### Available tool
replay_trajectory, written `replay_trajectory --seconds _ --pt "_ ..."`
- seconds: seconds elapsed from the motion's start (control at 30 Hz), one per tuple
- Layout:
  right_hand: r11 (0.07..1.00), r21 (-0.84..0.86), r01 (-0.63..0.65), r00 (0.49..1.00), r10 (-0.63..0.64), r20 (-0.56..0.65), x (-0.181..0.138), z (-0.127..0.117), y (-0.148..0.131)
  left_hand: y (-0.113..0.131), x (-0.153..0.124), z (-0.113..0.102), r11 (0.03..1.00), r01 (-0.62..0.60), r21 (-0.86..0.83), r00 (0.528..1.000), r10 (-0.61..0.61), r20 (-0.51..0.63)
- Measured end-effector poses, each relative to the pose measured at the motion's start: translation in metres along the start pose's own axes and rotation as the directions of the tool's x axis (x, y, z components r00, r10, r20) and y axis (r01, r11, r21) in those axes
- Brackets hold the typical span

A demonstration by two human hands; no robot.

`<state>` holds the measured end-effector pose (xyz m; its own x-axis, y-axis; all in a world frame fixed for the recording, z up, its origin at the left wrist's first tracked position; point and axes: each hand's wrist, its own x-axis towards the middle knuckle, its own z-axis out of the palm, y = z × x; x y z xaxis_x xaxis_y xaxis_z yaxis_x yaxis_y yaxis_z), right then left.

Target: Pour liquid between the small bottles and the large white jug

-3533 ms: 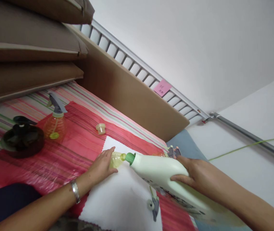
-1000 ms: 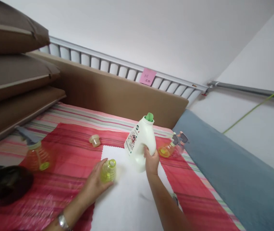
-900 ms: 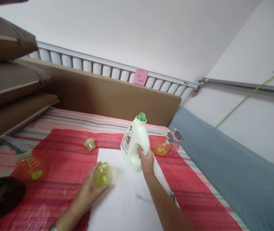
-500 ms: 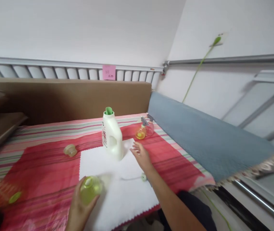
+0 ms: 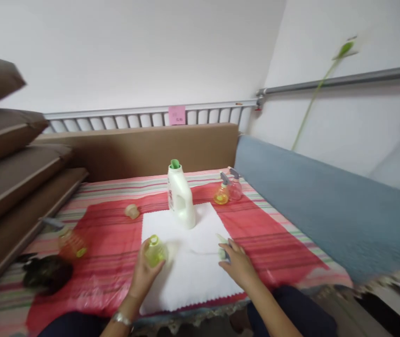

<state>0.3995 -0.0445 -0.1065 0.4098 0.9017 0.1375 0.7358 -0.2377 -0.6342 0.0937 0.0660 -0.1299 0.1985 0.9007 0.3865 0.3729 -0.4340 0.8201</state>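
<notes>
Head view: at the left edge of the white cloth (image 5: 185,283), the left hand (image 5: 144,270) grasps a yellow-green bottle (image 5: 155,255) round its body, uncapped mouth upward. By the cloth's right edge, the right hand (image 5: 239,266) has its fingers spread about a spray top (image 5: 222,253), not clenched. Farther off, a white jug (image 5: 180,199) stands upright near the cloth's back edge, a green spout (image 5: 175,164) in its neck. A small cap (image 5: 132,211) lies just outside the back left corner; a yellow spray bottle (image 5: 221,194) and a pink spray bottle (image 5: 235,190) stand beyond the back right one.

A tilt or hard squeeze could well slop any liquid from the bottle onto the cloth, since nothing closes its mouth; a bumped jug might topple.

Fingers partly hide the spray top, so contact there cannot be told. Whether the bottle's base touches the cloth is unclear. Well to the left, a dark rounded thing (image 5: 47,276) is too blurred to name.
</notes>
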Motion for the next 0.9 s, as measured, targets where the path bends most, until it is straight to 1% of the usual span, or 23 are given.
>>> replay_trajectory --seconds 0.1,0.17,0.23,0.3,0.4,0.5,0.57,0.63,0.7,0.8,0.9 --pt "0.995 -0.065 0.073 0.997 -0.072 0.015 -0.001 0.004 0.008 0.000 0.001 0.001 1.000 0.005 0.004 1.000 -0.005 -0.031" --pt "0.989 -0.095 0.113 0.994 -0.112 0.008 0.000 0.003 0.012 -0.002 0.001 0.003 1.000 -0.003 0.016 0.999 0.004 -0.040" --pt "0.983 -0.114 0.146 0.989 -0.148 -0.003 0.001 -0.004 0.013 -0.005 0.001 0.005 0.999 -0.013 0.030 0.999 0.014 -0.033" --pt "0.975 -0.120 0.184 0.982 -0.187 -0.012 0.003 -0.015 0.006 -0.006 0.001 0.006 0.999 -0.016 0.041 0.999 0.018 -0.033" --pt "0.961 -0.092 0.259 0.966 -0.259 0.017 0.007 -0.040 -0.017 -0.006 0.001 0.007 0.999 -0.019 0.049 0.999 0.020 -0.036" --pt "0.943 -0.028 0.333 0.940 -0.329 0.086 0.008 -0.063 -0.051 -0.004 -0.001 0.008 0.997 -0.027 0.065 0.999 0.030 -0.034" --pt "0.934 0.023 0.356 0.925 -0.356 0.134 0.007 -0.071 -0.075 -0.002 -0.003 0.007 0.997 -0.032 0.076 0.999 0.035 -0.034" --pt "0.933 0.082 0.350 0.913 -0.360 0.193 0.005 -0.073 -0.094 -0.001 -0.006 0.007 0.996 -0.033 0.083 0.999 0.036 -0.036" --pt "0.935 0.150 0.321 0.899 -0.350 0.262 0.002 -0.069 -0.108 0.001 -0.008 0.007 0.996 -0.029 0.088 0.999 0.032 -0.037" --pt "0.939 0.235 0.252 0.876 -0.325 0.357 -0.002 -0.061 -0.118 0.003 -0.011 0.007 0.996 -0.022 0.090 0.999 0.026 -0.038" --pt "0.947 0.276 0.165 0.840 -0.281 0.464 -0.004 -0.064 -0.123 0.006 -0.012 0.006 0.996 -0.015 0.086 0.999 0.019 -0.043"
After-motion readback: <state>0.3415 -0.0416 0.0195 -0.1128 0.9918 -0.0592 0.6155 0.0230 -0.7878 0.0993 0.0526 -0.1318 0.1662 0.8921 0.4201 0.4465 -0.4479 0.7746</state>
